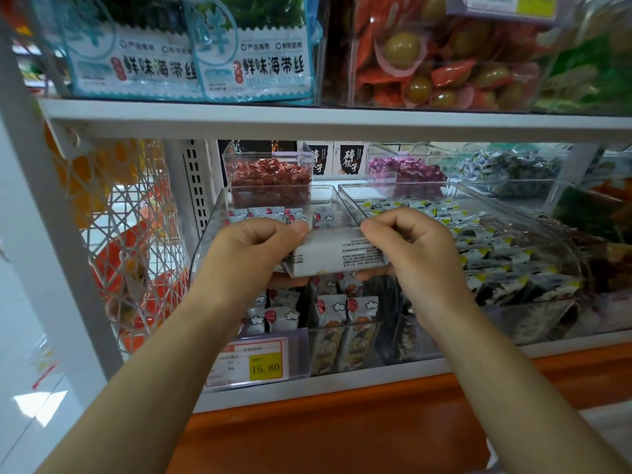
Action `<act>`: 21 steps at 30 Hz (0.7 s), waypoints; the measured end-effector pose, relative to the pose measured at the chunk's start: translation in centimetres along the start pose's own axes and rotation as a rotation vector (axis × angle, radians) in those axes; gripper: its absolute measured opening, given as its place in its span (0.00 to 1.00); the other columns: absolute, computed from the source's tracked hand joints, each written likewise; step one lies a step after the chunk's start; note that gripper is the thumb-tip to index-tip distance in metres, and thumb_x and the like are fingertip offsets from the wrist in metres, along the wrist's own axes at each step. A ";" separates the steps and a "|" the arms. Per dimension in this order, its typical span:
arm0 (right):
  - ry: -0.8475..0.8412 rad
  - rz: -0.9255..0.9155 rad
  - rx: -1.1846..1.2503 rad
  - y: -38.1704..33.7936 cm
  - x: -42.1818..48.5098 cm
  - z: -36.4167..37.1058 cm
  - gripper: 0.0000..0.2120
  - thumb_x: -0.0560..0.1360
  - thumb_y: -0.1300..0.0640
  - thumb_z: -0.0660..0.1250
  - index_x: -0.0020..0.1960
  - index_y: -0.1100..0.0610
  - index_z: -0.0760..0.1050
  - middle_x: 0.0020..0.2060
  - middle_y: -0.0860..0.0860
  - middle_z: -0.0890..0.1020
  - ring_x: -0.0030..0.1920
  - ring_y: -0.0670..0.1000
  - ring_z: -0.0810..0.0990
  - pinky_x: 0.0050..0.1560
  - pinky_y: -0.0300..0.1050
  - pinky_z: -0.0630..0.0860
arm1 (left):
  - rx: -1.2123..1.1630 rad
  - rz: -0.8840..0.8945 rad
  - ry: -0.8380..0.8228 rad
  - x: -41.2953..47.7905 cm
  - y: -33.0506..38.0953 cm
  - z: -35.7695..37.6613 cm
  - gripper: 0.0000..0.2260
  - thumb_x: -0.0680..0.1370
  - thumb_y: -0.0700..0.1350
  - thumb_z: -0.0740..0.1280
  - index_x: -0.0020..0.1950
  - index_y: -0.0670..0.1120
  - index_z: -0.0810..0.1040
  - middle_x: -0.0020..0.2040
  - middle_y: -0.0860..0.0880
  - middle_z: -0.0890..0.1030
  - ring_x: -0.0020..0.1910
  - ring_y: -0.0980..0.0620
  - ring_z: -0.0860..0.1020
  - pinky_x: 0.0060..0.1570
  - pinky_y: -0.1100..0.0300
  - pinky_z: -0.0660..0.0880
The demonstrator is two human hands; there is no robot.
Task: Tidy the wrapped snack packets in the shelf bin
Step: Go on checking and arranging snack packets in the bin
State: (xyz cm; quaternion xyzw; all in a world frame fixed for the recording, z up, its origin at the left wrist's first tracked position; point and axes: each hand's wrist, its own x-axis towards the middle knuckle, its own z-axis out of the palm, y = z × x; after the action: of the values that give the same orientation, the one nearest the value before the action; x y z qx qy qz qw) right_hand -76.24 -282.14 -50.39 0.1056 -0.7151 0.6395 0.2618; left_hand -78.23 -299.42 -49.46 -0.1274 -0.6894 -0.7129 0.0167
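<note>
Head cam looks down at both hands over the clear bin on the lower shelf. Left hand and right hand each pinch one end of a white printed pack, fingers curled round it. They're holding it just above the balloon-print snack packets lying in the bin. A yellow price tag sits on the bin's front.

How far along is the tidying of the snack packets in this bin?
Done: front packets stand in rows in the bin. In hand: left hand and right hand grip a stack of white packets above it. Left: setting this stack into a row.
</note>
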 end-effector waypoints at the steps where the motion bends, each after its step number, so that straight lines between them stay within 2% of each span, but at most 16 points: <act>1: 0.030 0.002 -0.002 0.1 0.0 0.1 0.09 0.75 0.61 0.67 0.36 0.58 0.78 0.30 0.45 0.80 0.33 0.47 0.82 0.27 0.44 0.79 | 0.001 0.010 -0.009 0.0 0.0 0.1 0.13 0.75 0.47 0.66 0.39 0.38 0.81 0.34 0.52 0.82 0.37 0.54 0.82 0.36 0.64 0.79; 3: 0.098 0.013 0.016 0.3 0.1 0.1 0.09 0.75 0.61 0.67 0.35 0.57 0.78 0.29 0.44 0.80 0.33 0.46 0.82 0.27 0.42 0.79 | 0.037 0.049 -0.070 -0.3 0.0 0.3 0.11 0.74 0.48 0.66 0.48 0.42 0.82 0.40 0.53 0.84 0.41 0.56 0.83 0.41 0.65 0.79; 5: 0.135 0.029 0.055 0.4 0.1 0.0 0.09 0.75 0.60 0.67 0.36 0.56 0.79 0.29 0.45 0.81 0.33 0.47 0.82 0.29 0.40 0.79 | 0.227 0.115 -0.122 -0.4 -0.2 0.2 0.15 0.72 0.50 0.68 0.58 0.49 0.79 0.47 0.53 0.84 0.45 0.56 0.82 0.47 0.63 0.78; 7: 0.124 0.059 0.114 0.3 0.1 0.1 0.08 0.76 0.59 0.66 0.38 0.55 0.80 0.32 0.47 0.82 0.36 0.48 0.83 0.32 0.39 0.80 | 0.351 0.158 -0.116 -0.4 -0.3 0.3 0.18 0.74 0.47 0.68 0.63 0.52 0.76 0.49 0.53 0.83 0.47 0.56 0.82 0.50 0.61 0.78; 11: -0.038 0.108 0.279 -0.1 0.3 0.2 0.05 0.76 0.62 0.65 0.48 0.58 0.80 0.39 0.49 0.84 0.44 0.49 0.84 0.42 0.40 0.81 | 0.213 0.114 -0.099 -0.1 -0.7 0.8 0.13 0.78 0.44 0.63 0.62 0.44 0.76 0.51 0.48 0.82 0.48 0.55 0.82 0.49 0.61 0.79; 13: -0.103 0.078 0.143 -0.1 0.3 0.2 0.12 0.75 0.64 0.66 0.58 0.59 0.76 0.46 0.51 0.83 0.45 0.49 0.84 0.45 0.44 0.81 | 0.166 0.099 -0.116 0.1 -0.9 1.1 0.11 0.79 0.44 0.61 0.60 0.43 0.76 0.52 0.47 0.81 0.50 0.54 0.82 0.48 0.61 0.79; 16: -0.124 0.021 -0.137 0.1 0.4 0.0 0.21 0.77 0.60 0.63 0.70 0.55 0.67 0.56 0.51 0.79 0.44 0.49 0.83 0.47 0.52 0.81 | 0.165 0.085 -0.142 0.3 -1.3 1.6 0.11 0.80 0.45 0.60 0.58 0.43 0.75 0.53 0.47 0.81 0.50 0.54 0.81 0.47 0.58 0.80; 18: -0.112 -0.011 -0.193 0.2 0.5 -0.4 0.20 0.78 0.58 0.62 0.69 0.54 0.67 0.56 0.53 0.78 0.42 0.50 0.83 0.47 0.53 0.81 | 0.198 0.082 -0.132 0.4 -1.4 1.8 0.11 0.80 0.46 0.60 0.58 0.43 0.75 0.51 0.48 0.82 0.48 0.55 0.82 0.46 0.56 0.80; 21: -0.027 -0.043 -0.164 0.0 0.7 -1.0 0.11 0.78 0.60 0.63 0.59 0.58 0.75 0.48 0.56 0.81 0.41 0.47 0.83 0.39 0.44 0.82 | 0.271 0.115 -0.090 0.7 -1.6 2.5 0.17 0.79 0.50 0.61 0.66 0.46 0.72 0.53 0.51 0.80 0.50 0.54 0.80 0.51 0.52 0.79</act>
State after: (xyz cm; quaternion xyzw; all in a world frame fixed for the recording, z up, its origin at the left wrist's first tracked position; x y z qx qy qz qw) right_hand -76.57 -281.03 -50.04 0.1078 -0.7663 0.5713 0.2735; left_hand -78.86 -296.76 -50.81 -0.1950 -0.7711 -0.6045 0.0435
